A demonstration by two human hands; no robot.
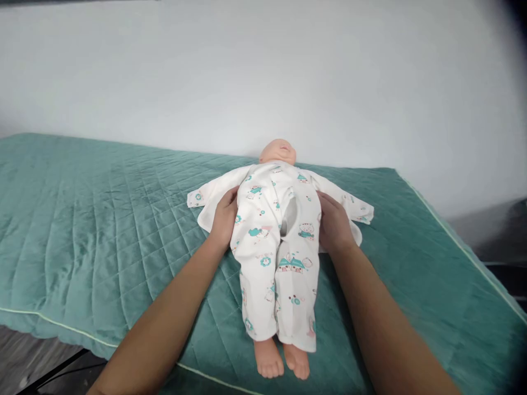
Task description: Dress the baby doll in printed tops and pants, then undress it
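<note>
A baby doll (278, 151) lies on its back, head away from me and bare feet toward me. It wears white split-crotch trousers (257, 274) with a green and pink animal print. A matching white top (349, 204) has its sleeves spread out to both sides. Against the doll's left-hand side in the picture, my left hand (225, 219) is closed around the trousered body. My right hand (335, 222) holds the opposite side at about the same height. The fingertips of both hands are hidden beside or beneath the doll and its clothes.
A green quilted cover (123, 230) with pale piping lies under the doll. Behind its far edge rises a plain white wall (263, 71). Grey floor (24, 356) and a dark bar show at the lower left, past the cover's near edge.
</note>
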